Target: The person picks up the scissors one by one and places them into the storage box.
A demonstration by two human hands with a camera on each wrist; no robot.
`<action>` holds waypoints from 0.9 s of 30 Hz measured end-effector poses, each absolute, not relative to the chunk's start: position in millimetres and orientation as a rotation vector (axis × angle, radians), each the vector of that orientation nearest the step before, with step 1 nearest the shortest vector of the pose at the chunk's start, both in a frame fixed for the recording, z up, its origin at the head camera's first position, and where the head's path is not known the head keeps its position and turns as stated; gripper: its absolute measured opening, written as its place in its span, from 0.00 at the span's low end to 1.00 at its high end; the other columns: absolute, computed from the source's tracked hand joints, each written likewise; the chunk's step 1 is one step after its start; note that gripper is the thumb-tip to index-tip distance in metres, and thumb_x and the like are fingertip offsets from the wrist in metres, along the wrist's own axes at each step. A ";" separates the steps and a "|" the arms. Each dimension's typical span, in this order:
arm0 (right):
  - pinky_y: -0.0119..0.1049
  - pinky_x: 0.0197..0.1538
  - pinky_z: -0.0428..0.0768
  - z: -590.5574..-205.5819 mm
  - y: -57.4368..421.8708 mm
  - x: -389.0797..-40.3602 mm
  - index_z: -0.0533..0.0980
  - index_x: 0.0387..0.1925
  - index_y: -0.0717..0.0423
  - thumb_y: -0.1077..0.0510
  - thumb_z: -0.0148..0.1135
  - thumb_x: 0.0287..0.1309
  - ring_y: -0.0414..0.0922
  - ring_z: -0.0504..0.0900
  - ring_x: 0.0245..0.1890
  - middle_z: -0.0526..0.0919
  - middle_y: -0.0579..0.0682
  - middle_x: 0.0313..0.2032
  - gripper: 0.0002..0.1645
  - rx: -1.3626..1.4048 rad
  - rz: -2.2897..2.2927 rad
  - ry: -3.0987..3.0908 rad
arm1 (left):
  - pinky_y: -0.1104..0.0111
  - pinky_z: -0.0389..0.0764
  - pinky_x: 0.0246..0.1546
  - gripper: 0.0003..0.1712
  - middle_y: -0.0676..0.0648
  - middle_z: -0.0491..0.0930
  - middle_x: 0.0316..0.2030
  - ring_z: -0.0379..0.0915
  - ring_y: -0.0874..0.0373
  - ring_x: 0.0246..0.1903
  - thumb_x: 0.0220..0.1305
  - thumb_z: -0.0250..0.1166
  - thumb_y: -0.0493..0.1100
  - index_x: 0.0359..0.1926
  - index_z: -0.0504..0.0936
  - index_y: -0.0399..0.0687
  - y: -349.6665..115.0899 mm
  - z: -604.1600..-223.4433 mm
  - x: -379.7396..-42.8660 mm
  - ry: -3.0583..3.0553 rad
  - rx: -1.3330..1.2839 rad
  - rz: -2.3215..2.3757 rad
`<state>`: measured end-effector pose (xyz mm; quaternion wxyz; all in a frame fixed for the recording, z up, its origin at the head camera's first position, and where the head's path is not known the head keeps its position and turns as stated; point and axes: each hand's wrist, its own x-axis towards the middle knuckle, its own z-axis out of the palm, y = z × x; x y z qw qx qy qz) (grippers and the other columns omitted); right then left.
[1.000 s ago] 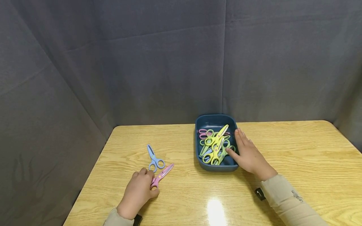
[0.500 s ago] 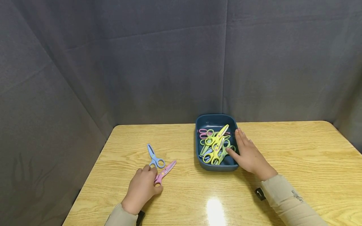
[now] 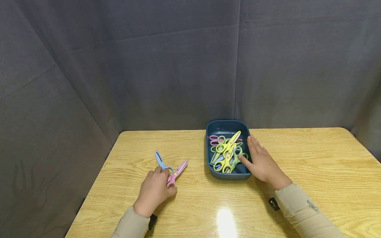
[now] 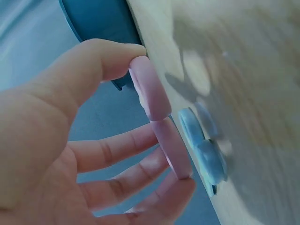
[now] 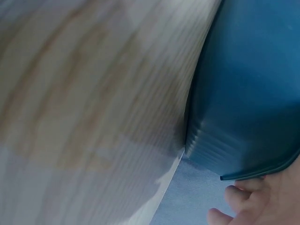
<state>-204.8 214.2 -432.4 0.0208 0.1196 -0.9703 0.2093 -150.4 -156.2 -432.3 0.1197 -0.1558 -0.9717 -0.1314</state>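
Note:
My left hand point(image 3: 154, 190) pinches a pair of pink scissors point(image 3: 178, 173) by the finger loops, thumb on one loop and fingertips on the other, blades pointing away. In the left wrist view the pink loops point(image 4: 152, 89) stand above the wood. A pair of blue scissors point(image 3: 159, 158) lies beside it on the table, its handles partly behind my fingers. My right hand point(image 3: 263, 163) rests with fairly straight fingers on the right rim of a dark blue bin point(image 3: 229, 177), thumb reaching over the inside. Yellow scissors point(image 3: 227, 160) lie on top of several pairs within.
The wooden table point(image 3: 119, 198) runs back to a grey cloth screen point(image 3: 178, 82), with another cloth wall along its left side. The bin stands near the back edge, right of the blue scissors. A stretch of wood lies between it and the pink scissors.
My left hand has moved forward and slightly right, carrying the pink scissors with it, and covers the blue scissors' handles more. The right hand and the bin look the same.

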 end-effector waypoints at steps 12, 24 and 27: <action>0.64 0.74 0.47 -430.8 213.6 -204.4 0.41 0.78 0.70 0.35 0.45 0.75 0.65 0.43 0.77 0.41 0.68 0.78 0.53 0.367 0.627 -3.005 | 0.70 0.65 0.19 0.13 0.50 0.69 0.24 0.62 0.56 0.22 0.46 0.74 0.41 0.30 0.80 0.41 -142.5 -421.7 -161.4 -2.808 -0.482 -0.404; 0.64 0.74 0.47 -430.9 212.8 -203.9 0.41 0.78 0.70 0.35 0.46 0.75 0.65 0.44 0.77 0.42 0.68 0.78 0.53 0.361 0.623 -3.004 | 0.68 0.66 0.22 0.12 0.49 0.70 0.24 0.61 0.56 0.22 0.49 0.72 0.42 0.30 0.79 0.41 -130.4 -414.0 -169.7 -2.717 -0.496 -0.420; 0.64 0.74 0.47 -430.6 213.0 -204.1 0.41 0.78 0.70 0.35 0.46 0.74 0.64 0.44 0.77 0.42 0.68 0.78 0.53 0.358 0.624 -3.002 | 0.67 0.67 0.24 0.13 0.48 0.71 0.25 0.62 0.56 0.23 0.49 0.72 0.43 0.31 0.81 0.39 -125.7 -410.6 -172.9 -2.695 -0.500 -0.421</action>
